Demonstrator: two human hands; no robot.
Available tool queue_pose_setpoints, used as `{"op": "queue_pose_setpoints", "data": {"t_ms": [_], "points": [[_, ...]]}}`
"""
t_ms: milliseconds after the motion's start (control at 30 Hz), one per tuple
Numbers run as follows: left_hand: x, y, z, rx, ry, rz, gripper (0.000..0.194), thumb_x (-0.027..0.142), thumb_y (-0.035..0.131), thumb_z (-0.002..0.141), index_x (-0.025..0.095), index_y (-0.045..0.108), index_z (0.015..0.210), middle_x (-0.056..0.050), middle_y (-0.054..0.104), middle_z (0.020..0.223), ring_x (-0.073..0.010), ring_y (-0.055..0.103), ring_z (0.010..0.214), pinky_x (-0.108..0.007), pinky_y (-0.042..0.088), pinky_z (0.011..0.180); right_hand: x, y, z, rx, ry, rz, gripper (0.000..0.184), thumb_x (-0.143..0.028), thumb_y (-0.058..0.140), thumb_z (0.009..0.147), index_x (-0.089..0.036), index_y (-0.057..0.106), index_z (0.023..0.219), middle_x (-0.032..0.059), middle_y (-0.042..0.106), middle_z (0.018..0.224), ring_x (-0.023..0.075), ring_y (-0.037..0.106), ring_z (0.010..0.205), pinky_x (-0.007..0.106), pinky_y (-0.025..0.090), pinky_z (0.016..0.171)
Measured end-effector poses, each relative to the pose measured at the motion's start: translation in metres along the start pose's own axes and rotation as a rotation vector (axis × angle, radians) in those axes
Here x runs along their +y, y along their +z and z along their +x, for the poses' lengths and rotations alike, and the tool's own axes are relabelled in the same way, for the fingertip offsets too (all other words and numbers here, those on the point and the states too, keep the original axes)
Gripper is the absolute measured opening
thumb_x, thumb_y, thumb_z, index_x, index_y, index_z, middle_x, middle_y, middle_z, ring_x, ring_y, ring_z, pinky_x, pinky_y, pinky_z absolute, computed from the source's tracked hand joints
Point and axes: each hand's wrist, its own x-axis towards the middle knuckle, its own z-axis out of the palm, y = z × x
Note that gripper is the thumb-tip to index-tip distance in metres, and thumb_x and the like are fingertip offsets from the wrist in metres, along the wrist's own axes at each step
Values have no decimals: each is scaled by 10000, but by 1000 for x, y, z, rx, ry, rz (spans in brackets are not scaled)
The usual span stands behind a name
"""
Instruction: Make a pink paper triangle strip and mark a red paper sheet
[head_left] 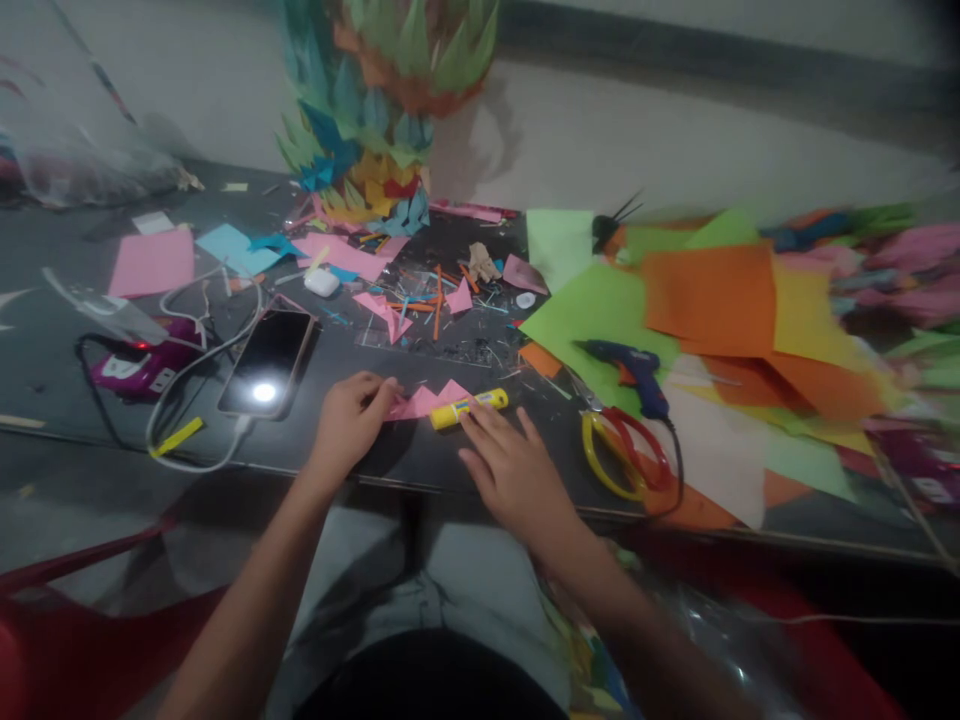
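My left hand [351,422] is closed, thumb and fingers pinched at the left end of a pink folded paper strip [420,403] with pointed peaks. The strip lies near the front edge of the table. A yellow glue stick [450,414] rests across its right end. My right hand [510,455] has its fingers spread, with the fingertips touching the glue stick from the near side. Scissors with yellow and red handles [636,455] lie to the right of that hand, below a blue glue gun [626,362].
Left of my hands lies a phone [270,360] with a glowing spot, plugged into a white cable beside a purple power strip [146,365]. Paper scraps [437,300] litter the middle. Coloured sheets [709,295] pile up at right. A folded-paper structure [367,130] stands at the back.
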Motion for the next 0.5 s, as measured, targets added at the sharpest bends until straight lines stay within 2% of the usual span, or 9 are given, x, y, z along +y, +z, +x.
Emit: {"op": "queue_pose_setpoints", "data": {"t_ms": [133, 300, 400, 500], "points": [[-1, 1, 0, 3, -3, 11, 304, 328, 454, 861, 180, 704, 769, -24, 665, 746, -146, 610, 733, -246, 433, 693, 1, 1, -14, 129, 5, 74, 310, -279, 375, 918, -177, 598, 1107, 82, 590, 1202, 182, 531, 1104, 445, 260, 1049], [4, -1, 0, 3, 21, 5, 295, 323, 467, 861, 171, 703, 769, -36, 659, 766, -150, 610, 744, -247, 432, 690, 4, 6, -20, 238, 20, 150, 238, -224, 404, 907, -183, 593, 1047, 47, 668, 1011, 170, 582, 959, 417, 280, 1009], [10, -3, -2, -101, 114, -38, 260, 348, 497, 852, 179, 694, 866, -45, 651, 837, -157, 605, 800, -252, 441, 711, 6, 9, -19, 290, 6, 147, 193, -207, 447, 891, -178, 602, 1001, 43, 668, 918, 166, 581, 873, 380, 347, 931], [12, -2, -4, -236, 255, -31, 265, 381, 604, 782, 193, 669, 956, -57, 653, 933, -174, 598, 870, -286, 446, 789, 9, 9, -13, 337, 6, 111, 186, -184, 465, 874, -166, 619, 976, 66, 646, 905, 179, 559, 859, 343, 409, 821]]}}
